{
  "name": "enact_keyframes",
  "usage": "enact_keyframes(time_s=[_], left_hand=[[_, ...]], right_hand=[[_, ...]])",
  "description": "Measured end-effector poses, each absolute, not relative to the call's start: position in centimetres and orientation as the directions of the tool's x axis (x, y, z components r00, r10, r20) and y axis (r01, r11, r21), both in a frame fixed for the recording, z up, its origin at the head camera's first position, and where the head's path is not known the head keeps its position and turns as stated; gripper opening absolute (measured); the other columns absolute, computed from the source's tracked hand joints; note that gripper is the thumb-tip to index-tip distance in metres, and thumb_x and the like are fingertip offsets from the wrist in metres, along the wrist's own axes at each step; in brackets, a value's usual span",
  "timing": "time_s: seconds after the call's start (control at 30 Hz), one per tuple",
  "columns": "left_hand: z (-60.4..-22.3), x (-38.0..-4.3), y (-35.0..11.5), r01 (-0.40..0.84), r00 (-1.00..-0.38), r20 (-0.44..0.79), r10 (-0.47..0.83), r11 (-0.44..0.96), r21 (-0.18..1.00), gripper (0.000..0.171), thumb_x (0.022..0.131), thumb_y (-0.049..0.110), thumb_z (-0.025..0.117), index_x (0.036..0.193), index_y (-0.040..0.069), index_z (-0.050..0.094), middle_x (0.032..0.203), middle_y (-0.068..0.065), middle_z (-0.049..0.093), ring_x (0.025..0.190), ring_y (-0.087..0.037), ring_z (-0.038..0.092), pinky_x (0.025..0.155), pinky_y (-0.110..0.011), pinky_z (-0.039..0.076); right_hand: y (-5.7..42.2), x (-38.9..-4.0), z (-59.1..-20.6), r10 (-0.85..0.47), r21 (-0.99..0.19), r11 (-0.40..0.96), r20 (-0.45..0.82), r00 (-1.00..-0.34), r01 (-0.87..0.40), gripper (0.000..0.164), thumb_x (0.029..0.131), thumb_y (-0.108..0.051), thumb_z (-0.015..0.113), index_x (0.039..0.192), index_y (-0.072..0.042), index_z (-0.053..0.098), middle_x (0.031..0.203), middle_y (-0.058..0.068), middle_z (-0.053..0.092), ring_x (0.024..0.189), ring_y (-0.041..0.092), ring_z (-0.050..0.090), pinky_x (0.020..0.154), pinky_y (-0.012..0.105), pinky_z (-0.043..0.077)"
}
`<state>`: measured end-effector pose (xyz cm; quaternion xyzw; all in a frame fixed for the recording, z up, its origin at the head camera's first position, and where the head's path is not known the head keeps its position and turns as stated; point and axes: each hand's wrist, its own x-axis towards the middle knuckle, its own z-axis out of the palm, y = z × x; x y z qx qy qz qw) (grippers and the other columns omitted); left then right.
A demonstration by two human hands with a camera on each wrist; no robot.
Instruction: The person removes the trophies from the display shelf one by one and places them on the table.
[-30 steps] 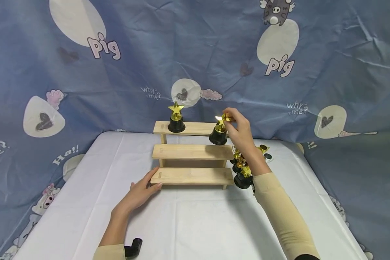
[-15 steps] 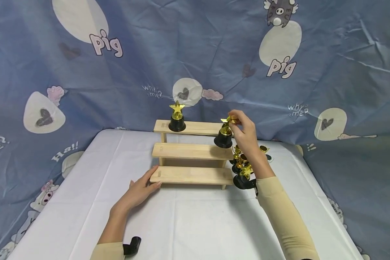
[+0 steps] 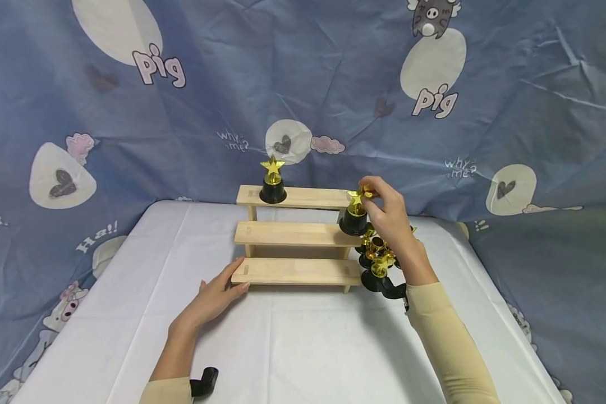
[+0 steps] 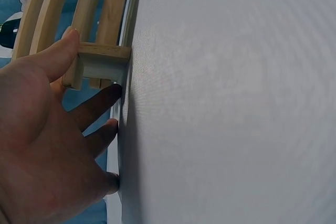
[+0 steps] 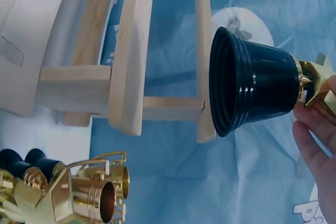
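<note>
My right hand [image 3: 390,210] pinches a gold star trophy [image 3: 354,223] by its star, above the right end of the wooden three-tier shelf [image 3: 298,270]. In the right wrist view the trophy's hollow black base [image 5: 257,82] faces the top plank; I cannot tell if they touch. My left hand [image 3: 213,298] holds the left end of the lowest plank between thumb and forefinger. In the left wrist view, the other fingers [image 4: 97,107] of that hand are spread beside the plank's end. Another star trophy [image 3: 272,188] stands upright on the top tier, at the left.
Several gold and black trophies [image 3: 379,264], cups and a star among them, crowd the table at the shelf's right side, partly behind my right forearm. White cloth [image 3: 303,348] covers the table. A blue printed curtain [image 3: 207,112] hangs close behind the shelf.
My right hand has moved the trophy rightward and slightly nearer to me, and its tilted base now looks more upright. The left hand stays at the lowest plank.
</note>
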<state>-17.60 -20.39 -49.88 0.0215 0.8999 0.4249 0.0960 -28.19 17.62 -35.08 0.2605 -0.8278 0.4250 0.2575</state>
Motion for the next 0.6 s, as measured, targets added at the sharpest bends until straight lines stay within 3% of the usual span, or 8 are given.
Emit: enact_keyframes(time_s=[0.6], left_hand=[[-49.9, -17.5, -20.3, -0.02, -0.982, -0.136, 0.133, 0.639, 0.769, 0.078, 0.097, 0.053, 0.056, 0.16, 0.029, 0.018, 0.166, -0.013, 0.021, 0.152, -0.046, 0.017, 0.108, -0.079, -0.016]], right_hand=[[19.1, -26.9, -36.6, -0.191, -0.588, 0.536, 0.615, -0.765, -0.606, 0.031, 0.092, 0.001, 0.058, 0.12, -0.012, 0.064, 0.111, 0.011, 0.068, 0.099, 0.025, 0.064, 0.09, 0.044, 0.051]])
